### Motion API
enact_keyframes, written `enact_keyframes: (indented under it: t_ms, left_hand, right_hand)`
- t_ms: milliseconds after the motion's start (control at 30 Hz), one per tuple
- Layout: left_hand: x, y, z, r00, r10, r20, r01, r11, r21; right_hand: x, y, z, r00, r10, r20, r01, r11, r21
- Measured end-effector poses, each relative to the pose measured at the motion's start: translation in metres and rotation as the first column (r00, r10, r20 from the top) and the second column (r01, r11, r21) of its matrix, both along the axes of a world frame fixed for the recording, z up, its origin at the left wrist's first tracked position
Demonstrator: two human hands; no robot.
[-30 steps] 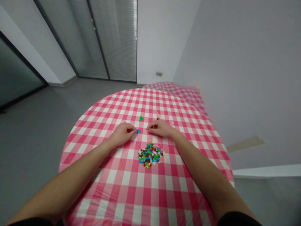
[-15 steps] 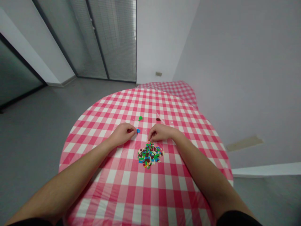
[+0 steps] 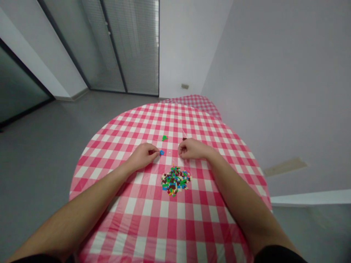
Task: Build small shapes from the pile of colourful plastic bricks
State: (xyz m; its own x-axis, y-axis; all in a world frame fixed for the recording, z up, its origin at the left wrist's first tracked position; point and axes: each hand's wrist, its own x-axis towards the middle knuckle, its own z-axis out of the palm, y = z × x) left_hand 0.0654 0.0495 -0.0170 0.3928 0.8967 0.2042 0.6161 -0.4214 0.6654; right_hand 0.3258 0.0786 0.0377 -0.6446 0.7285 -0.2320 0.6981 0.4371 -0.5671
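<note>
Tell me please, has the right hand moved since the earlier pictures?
Yes, the right hand moved rightward in the view, farther from the pile of small coloured pieces on the tablecloth.

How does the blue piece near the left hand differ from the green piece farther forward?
The blue piece sits by the left hand; the green piece lies farther forward, clear of that hand. The green piece looks slightly longer than the blue piece. Both lie on the checked tablecloth.
</note>
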Motion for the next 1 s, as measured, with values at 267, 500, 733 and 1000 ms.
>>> enact_keyframes:
  t_ms: [267,500,733,1000]
  left_hand:
    - [-0.001,0.001,-0.002,1.0,-0.012,0.0,0.012,1.0,-0.004]
    - [0.0,0.0,-0.001,1.0,-0.002,-0.002,0.002,1.0,-0.012]
    - [0.0,0.001,-0.001,1.0,0.0,-0.005,0.0,1.0,-0.021]
    - [0.0,0.002,-0.003,1.0,-0.005,-0.007,0.005,1.0,-0.025]
  right_hand:
    - [0.035,0.016,0.009,0.983,-0.174,0.055,0.172,0.984,0.051]
    - [0.021,0.019,-0.016,0.988,-0.089,0.124,0.096,0.994,-0.054]
    - [0.036,0.025,-0.017,0.994,-0.105,0.028,0.108,0.983,-0.146]
    - [0.029,0.02,-0.003,0.991,-0.126,0.035,0.127,0.991,-0.037]
